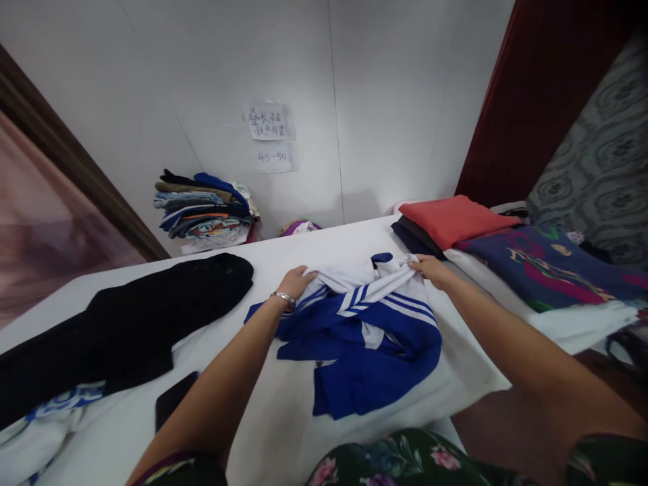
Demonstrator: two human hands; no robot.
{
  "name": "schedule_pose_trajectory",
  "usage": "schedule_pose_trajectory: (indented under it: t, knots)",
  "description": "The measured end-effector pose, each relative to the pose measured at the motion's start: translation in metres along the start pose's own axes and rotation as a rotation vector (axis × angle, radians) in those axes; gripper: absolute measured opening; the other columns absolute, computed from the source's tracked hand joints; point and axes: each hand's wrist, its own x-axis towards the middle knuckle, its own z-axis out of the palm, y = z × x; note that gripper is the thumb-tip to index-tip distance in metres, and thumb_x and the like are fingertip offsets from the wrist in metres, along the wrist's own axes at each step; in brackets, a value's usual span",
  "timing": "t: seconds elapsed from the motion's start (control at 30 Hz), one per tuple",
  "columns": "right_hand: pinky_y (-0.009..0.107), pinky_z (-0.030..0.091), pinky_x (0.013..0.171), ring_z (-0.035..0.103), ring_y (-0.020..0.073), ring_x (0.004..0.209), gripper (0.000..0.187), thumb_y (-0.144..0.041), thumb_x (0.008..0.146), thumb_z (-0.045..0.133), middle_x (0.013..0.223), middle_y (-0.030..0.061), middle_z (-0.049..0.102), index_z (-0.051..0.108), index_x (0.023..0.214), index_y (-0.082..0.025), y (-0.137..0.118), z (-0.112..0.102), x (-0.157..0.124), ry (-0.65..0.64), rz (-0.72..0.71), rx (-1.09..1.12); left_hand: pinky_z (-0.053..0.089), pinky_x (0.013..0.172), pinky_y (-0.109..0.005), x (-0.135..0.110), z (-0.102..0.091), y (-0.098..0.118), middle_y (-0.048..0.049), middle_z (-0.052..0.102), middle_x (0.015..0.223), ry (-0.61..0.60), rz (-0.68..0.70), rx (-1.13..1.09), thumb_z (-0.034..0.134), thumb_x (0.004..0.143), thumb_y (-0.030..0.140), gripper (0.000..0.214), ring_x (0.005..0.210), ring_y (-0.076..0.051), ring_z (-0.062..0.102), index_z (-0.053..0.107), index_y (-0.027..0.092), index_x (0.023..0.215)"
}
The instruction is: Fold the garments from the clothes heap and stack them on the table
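Note:
A blue and white jacket (369, 337) lies crumpled on the white table (283, 418) in front of me. My left hand (296, 280), with a bracelet at the wrist, is closed on the jacket's white top edge at the left. My right hand (430, 268) grips the same white edge at the right, fingers pinched into the cloth. Both arms reach forward over the table.
A black garment (131, 324) is spread at the left, with a dark phone (175, 398) near it. Folded clothes (205, 209) are stacked by the wall. An orange folded cloth (455, 219) and a patterned blue fabric (551, 266) lie at the right. Paper notes (271, 121) hang on the wall.

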Motion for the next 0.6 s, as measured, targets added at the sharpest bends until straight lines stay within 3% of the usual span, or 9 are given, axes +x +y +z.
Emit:
schedule_pose_trajectory:
  t: [0.13, 0.23, 0.47, 0.6]
  knots:
    - [0.03, 0.051, 0.069, 0.062, 0.0166, 0.068, 0.016, -0.021, 0.066, 0.068, 0.071, -0.0005, 0.068, 0.062, 0.081, -0.021, -0.041, -0.012, 0.005, 0.018, -0.149, 0.341, 0.045, 0.076, -0.03, 0.003, -0.037, 0.022, -0.0017, 0.067, 0.078, 0.136, 0.064, -0.049, 0.052, 0.074, 0.044, 0.027, 0.079, -0.02, 0.059, 0.06, 0.019, 0.076]
    - [0.031, 0.052, 0.071, 0.063, 0.0177, 0.07, 0.013, -0.02, 0.068, 0.068, 0.068, -0.0011, 0.067, 0.061, 0.079, -0.022, -0.079, -0.019, 0.007, 0.038, -0.295, 0.461, 0.044, 0.074, -0.029, 0.002, -0.065, 0.048, 0.0002, 0.065, 0.075, 0.288, 0.113, -0.061, 0.053, 0.074, 0.042, 0.024, 0.076, -0.018, 0.057, 0.06, 0.019, 0.076]
    - [0.026, 0.046, 0.068, 0.057, 0.0095, 0.063, 0.011, -0.007, 0.08, 0.059, 0.067, -0.0035, 0.064, 0.057, 0.078, -0.018, -0.176, -0.06, -0.005, 0.111, -0.631, 0.412, 0.043, 0.074, -0.028, -0.017, -0.14, 0.116, 0.0004, 0.063, 0.076, 0.597, 0.348, 0.113, 0.056, 0.078, 0.033, 0.017, 0.072, -0.014, 0.053, 0.062, 0.017, 0.078]
    - [0.029, 0.046, 0.073, 0.059, 0.0108, 0.075, 0.008, -0.015, 0.084, 0.063, 0.079, 0.0, 0.067, 0.06, 0.091, -0.014, -0.207, -0.071, -0.036, 0.202, -0.737, 0.32, 0.045, 0.077, -0.029, -0.037, -0.172, 0.14, 0.0002, 0.061, 0.075, 0.644, 0.372, 0.115, 0.058, 0.078, 0.028, 0.018, 0.071, -0.011, 0.049, 0.064, 0.012, 0.082]
